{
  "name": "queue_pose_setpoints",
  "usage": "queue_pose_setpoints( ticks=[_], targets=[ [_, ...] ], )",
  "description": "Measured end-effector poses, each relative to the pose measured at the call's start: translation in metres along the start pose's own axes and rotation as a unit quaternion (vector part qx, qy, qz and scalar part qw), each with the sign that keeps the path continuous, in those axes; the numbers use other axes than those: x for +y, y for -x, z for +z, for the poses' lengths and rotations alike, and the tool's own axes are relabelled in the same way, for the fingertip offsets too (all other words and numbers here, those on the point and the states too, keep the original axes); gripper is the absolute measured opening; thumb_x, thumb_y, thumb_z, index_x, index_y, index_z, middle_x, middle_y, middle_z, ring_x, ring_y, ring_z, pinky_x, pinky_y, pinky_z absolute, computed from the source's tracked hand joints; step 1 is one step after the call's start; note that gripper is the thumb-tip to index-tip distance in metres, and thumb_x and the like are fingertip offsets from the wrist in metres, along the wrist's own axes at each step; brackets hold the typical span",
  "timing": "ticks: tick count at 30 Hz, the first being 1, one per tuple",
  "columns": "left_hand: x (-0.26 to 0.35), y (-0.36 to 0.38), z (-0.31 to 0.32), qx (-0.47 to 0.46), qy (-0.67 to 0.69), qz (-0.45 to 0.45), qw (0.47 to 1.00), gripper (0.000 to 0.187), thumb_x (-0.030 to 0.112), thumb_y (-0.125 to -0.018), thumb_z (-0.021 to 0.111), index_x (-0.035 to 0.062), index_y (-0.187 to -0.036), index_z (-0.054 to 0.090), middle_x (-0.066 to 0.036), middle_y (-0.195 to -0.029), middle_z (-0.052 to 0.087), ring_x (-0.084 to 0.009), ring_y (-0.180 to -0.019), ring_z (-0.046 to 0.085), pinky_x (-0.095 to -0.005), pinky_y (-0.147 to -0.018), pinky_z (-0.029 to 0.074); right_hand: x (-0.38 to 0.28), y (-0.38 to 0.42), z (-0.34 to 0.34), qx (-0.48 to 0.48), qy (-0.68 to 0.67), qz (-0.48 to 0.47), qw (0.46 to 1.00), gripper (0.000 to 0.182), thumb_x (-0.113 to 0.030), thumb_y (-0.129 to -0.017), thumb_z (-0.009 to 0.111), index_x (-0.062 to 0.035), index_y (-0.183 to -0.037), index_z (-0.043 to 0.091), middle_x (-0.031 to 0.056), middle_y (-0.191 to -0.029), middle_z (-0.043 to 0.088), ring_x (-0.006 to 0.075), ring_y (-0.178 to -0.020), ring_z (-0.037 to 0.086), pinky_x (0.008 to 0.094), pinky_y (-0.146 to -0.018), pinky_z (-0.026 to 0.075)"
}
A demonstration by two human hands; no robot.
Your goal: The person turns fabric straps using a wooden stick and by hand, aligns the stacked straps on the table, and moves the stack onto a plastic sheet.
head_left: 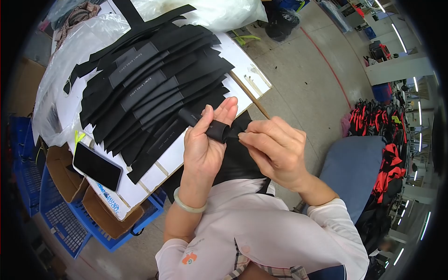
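Observation:
A black fabric strip (218, 131) with small pale lettering lies across my left hand (205, 142), which is turned palm up with the thumb pressed on the strip. The strip's near end curls over beside the fingers. My right hand (275, 149) pinches dark material at that curled end between thumb and forefinger. Just above the right knuckles shows the narrow end of a wooden stick (249, 94), which slants back to the pile. Past my left hand, many flat black strips (154, 79) lie stacked in overlapping rows, several printed "FIGHT YOUR LIMITS".
The white table (242, 56) carries a phone (98, 165) at its near left corner and clear plastic bags (60, 88). Blue crates (60, 224) and cardboard boxes (65, 172) stand below left. To the right are a blue-grey padded surface (350, 168) and red-and-black goods (373, 121).

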State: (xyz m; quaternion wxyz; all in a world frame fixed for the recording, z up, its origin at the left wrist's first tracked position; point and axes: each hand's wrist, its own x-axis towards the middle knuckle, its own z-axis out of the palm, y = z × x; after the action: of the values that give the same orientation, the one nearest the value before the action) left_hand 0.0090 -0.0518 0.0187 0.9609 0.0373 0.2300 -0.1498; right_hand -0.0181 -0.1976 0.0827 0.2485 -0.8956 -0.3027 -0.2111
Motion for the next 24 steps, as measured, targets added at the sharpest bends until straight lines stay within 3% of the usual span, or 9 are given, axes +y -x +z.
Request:
queue_pose_setpoints(
  ticks=[5, 11, 14, 17, 20, 21, 22, 23, 24],
  targets=[
    [-0.005, 0.003, 0.006, -0.003, -0.056, 0.069, 0.996, 0.013, 0.008, -0.097, 0.048, -0.0025, -0.092, 0.042, -0.033, -0.121, 0.051, -0.038, -0.114, 0.056, -0.0422, -0.099, 0.051, -0.002, -0.003, 0.005, -0.006, -0.011, -0.024, 1.0, 0.026, 0.001, -0.055, 0.074, -0.0042, -0.08, 0.068, 0.0049, -0.079, 0.063, 0.0154, -0.056, 0.052, 0.0274, -0.044, 0.039],
    [-0.007, 0.004, 0.007, -0.04, -0.119, 0.156, 0.98, 0.008, 0.005, -0.097, 0.046, 0.0, -0.093, 0.042, -0.033, -0.118, 0.053, -0.0384, -0.112, 0.058, -0.0432, -0.098, 0.052, 0.0, 0.001, 0.012, -0.003, -0.036, -0.022, 0.999, 0.019, -0.002, -0.06, 0.071, -0.0041, -0.079, 0.068, 0.0033, -0.084, 0.064, 0.014, -0.061, 0.054, 0.0262, -0.046, 0.043],
    [-0.008, 0.003, 0.005, -0.06, -0.137, 0.169, 0.974, 0.004, 0.004, -0.097, 0.046, 0.002, -0.095, 0.043, -0.032, -0.117, 0.054, -0.0383, -0.112, 0.058, -0.0432, -0.096, 0.053, 0.0, 0.0, 0.014, -0.018, -0.068, 0.004, 0.997, 0.018, 0.0, -0.062, 0.072, -0.0033, -0.079, 0.068, 0.003, -0.082, 0.064, 0.0174, -0.062, 0.057, 0.0285, -0.051, 0.047],
    [-0.01, 0.003, 0.004, -0.081, -0.138, 0.166, 0.973, 0.003, 0.004, -0.097, 0.046, 0.0043, -0.097, 0.043, -0.031, -0.116, 0.055, -0.0372, -0.109, 0.06, -0.0419, -0.093, 0.054, 0.015, 0.004, 0.032, -0.021, -0.258, 0.128, 0.957, 0.025, -0.001, -0.063, 0.078, -0.0012, -0.086, 0.069, 0.0067, -0.087, 0.065, 0.0185, -0.066, 0.057, 0.0281, -0.061, 0.048],
    [0.004, -0.004, 0.002, -0.063, -0.116, 0.188, 0.973, 0.003, 0.004, -0.096, 0.046, 0.0051, -0.099, 0.045, -0.027, -0.115, 0.058, -0.0328, -0.103, 0.063, -0.0388, -0.088, 0.056, 0.005, 0.004, 0.035, -0.047, -0.27, 0.138, 0.952, 0.035, -0.009, -0.067, 0.081, -0.0025, -0.098, 0.068, 0.0085, -0.101, 0.061, 0.0207, -0.084, 0.059, 0.0305, -0.073, 0.049],
    [0.014, -0.007, -0.003, -0.086, -0.097, 0.188, 0.974, 0.002, 0.005, -0.097, 0.047, 0.0055, -0.099, 0.046, -0.025, -0.114, 0.059, -0.031, -0.103, 0.064, -0.0384, -0.089, 0.055, -0.001, 0.004, 0.024, -0.144, -0.24, 0.171, 0.945, 0.049, -0.018, -0.064, 0.084, -0.0055, -0.107, 0.066, 0.0092, -0.111, 0.055, 0.0228, -0.096, 0.057, 0.0325, -0.077, 0.048],
    [0.021, -0.009, -0.006, -0.111, -0.08, 0.186, 0.973, 0.002, 0.006, -0.097, 0.047, 0.0059, -0.099, 0.048, -0.024, -0.112, 0.06, -0.0291, -0.103, 0.064, -0.0381, -0.09, 0.055, -0.003, 0.008, 0.025, -0.18, -0.202, 0.163, 0.949, 0.053, -0.022, -0.062, 0.085, -0.0074, -0.11, 0.066, 0.0099, -0.111, 0.054, 0.0251, -0.087, 0.059, 0.0352, -0.072, 0.05],
    [0.022, -0.007, -0.008, -0.122, -0.065, 0.154, 0.978, 0.003, 0.007, -0.096, 0.05, 0.0062, -0.098, 0.051, -0.021, -0.105, 0.063, -0.024, -0.093, 0.066, -0.0353, -0.086, 0.054, -0.003, 0.01, 0.028, -0.22, -0.192, 0.183, 0.939, 0.047, -0.019, -0.064, 0.082, -0.0058, -0.107, 0.066, 0.012, -0.111, 0.055, 0.0274, -0.081, 0.06, 0.0371, -0.068, 0.05],
    [0.015, -0.006, -0.008, -0.13, -0.17, 0.173, 0.961, 0.005, 0.006, -0.093, 0.054, 0.0064, -0.098, 0.053, -0.019, -0.099, 0.065, -0.0203, -0.08, 0.066, -0.0319, -0.079, 0.052, -0.004, 0.013, 0.031, -0.258, -0.181, 0.206, 0.926, 0.042, -0.016, -0.066, 0.079, -0.0042, -0.104, 0.067, 0.0141, -0.111, 0.056, 0.0297, -0.076, 0.061, 0.0391, -0.064, 0.05]
  ],
)
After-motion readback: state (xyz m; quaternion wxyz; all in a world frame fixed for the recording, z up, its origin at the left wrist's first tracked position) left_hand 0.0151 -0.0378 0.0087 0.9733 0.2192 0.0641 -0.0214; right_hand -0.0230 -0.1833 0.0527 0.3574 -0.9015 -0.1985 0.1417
